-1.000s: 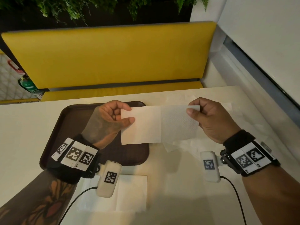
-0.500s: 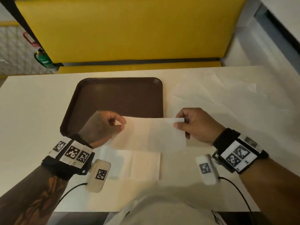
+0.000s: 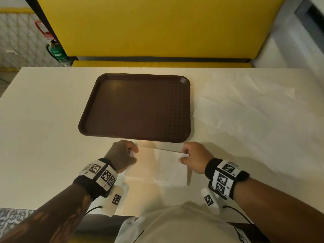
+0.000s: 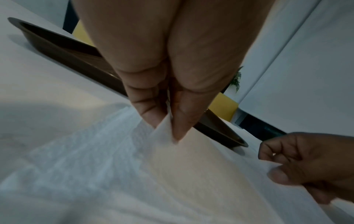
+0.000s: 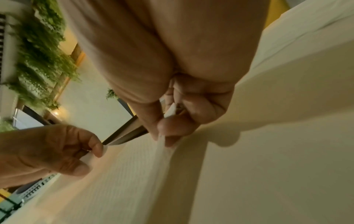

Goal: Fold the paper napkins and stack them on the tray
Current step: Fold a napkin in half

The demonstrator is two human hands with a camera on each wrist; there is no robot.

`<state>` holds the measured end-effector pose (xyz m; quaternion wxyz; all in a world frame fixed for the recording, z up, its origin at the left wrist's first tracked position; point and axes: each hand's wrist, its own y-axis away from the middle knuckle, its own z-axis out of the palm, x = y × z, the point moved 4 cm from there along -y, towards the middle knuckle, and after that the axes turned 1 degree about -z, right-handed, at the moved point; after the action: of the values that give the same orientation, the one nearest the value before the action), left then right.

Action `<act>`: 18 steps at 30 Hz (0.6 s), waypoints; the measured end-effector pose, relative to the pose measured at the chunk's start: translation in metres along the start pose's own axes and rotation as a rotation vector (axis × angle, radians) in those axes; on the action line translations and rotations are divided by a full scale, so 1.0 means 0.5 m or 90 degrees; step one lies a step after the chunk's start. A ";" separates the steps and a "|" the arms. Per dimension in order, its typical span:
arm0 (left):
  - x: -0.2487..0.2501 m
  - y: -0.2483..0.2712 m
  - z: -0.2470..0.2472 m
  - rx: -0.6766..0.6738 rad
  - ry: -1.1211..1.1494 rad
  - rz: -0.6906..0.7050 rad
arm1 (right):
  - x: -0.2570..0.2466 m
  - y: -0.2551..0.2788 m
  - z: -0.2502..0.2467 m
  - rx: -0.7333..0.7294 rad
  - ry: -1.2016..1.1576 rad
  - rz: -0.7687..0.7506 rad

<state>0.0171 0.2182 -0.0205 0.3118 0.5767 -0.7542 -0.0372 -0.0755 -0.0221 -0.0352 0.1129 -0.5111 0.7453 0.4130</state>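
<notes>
A white paper napkin (image 3: 163, 165) hangs low over the table's near edge, just in front of the brown tray (image 3: 138, 107). My left hand (image 3: 130, 150) pinches its upper left corner (image 4: 166, 128) between thumb and fingers. My right hand (image 3: 184, 155) pinches the upper right corner (image 5: 164, 128). The napkin's lower part lies on another white napkin (image 3: 173, 181) that rests flat on the table. The tray holds nothing.
Several unfolded, crumpled white napkins (image 3: 245, 109) lie spread on the cream table (image 3: 43, 128) to the right of the tray. A yellow bench (image 3: 157, 27) stands behind the table. A green fire extinguisher (image 3: 57, 51) is at the far left.
Both hands have lowered the napkin from above the tray down to the table in front of it. The camera has tilted down, and the whole tray shows.
</notes>
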 end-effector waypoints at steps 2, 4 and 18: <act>0.001 0.003 0.006 -0.004 -0.029 0.007 | -0.004 0.005 0.004 0.014 0.050 0.000; 0.006 0.010 0.011 0.000 -0.088 0.018 | -0.016 0.014 0.003 0.038 0.158 -0.025; 0.058 0.041 0.064 -0.003 -0.226 0.128 | -0.075 0.041 0.058 -0.024 0.426 -0.284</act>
<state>-0.0208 0.1893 -0.0252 0.1777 0.4818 -0.8511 -0.1087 -0.0832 0.0270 -0.0212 -0.0583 -0.7686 0.6039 0.2029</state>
